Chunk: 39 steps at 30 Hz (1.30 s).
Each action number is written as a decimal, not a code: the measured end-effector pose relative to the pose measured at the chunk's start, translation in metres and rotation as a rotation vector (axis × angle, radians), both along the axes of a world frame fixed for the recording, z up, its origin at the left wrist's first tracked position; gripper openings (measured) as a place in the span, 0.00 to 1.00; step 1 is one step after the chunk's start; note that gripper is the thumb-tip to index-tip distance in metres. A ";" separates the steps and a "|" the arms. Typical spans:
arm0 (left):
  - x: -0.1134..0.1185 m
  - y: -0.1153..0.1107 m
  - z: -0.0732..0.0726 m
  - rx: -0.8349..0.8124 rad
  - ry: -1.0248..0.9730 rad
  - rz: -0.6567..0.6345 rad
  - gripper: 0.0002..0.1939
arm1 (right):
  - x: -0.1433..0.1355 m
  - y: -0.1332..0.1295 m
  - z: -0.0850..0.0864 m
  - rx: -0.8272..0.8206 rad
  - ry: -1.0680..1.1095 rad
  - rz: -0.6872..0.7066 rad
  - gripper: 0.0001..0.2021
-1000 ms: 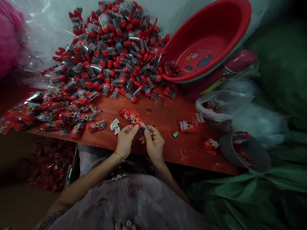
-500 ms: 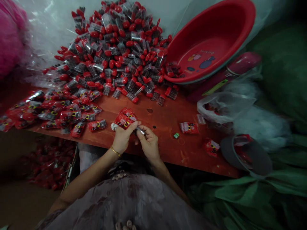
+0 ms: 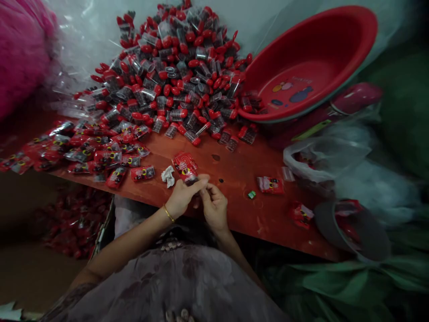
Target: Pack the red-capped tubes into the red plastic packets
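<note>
My left hand (image 3: 184, 196) is closed on a red printed plastic packet (image 3: 185, 165), which points away from me above the table. Something dark shows through the clear near end of this packet, beside the fingers. Close against the left thumb, my right hand (image 3: 214, 206) has its thumb and fingers pinched together. What lies between those fingertips is hidden. A crumpled white scrap (image 3: 168, 176) rests on the table just left of the packet. Further left is a heap of similar filled red packets (image 3: 107, 156).
Behind the hands rises a large pile of clear tubes with red caps (image 3: 174, 85). A tilted red basin (image 3: 362, 27) leans at back right. Right of the hands lie a small green piece (image 3: 251, 194), a packet (image 3: 270, 184) and a grey bowl (image 3: 325, 223). A pink bundle (image 3: 23, 53) stands far left.
The whole view has shifted a little. The packet has moved right of the white scrap, which now shows fully. The shiny piece seen between my fingertips no longer shows.
</note>
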<state>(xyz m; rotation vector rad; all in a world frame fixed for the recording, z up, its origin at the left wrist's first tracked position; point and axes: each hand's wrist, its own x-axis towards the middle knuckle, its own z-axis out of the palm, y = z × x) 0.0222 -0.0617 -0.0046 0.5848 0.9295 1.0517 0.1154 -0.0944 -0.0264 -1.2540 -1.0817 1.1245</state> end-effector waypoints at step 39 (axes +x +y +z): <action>-0.065 0.014 -0.010 -0.195 -0.023 0.300 0.17 | -0.017 0.073 -0.003 0.239 -0.542 0.145 0.15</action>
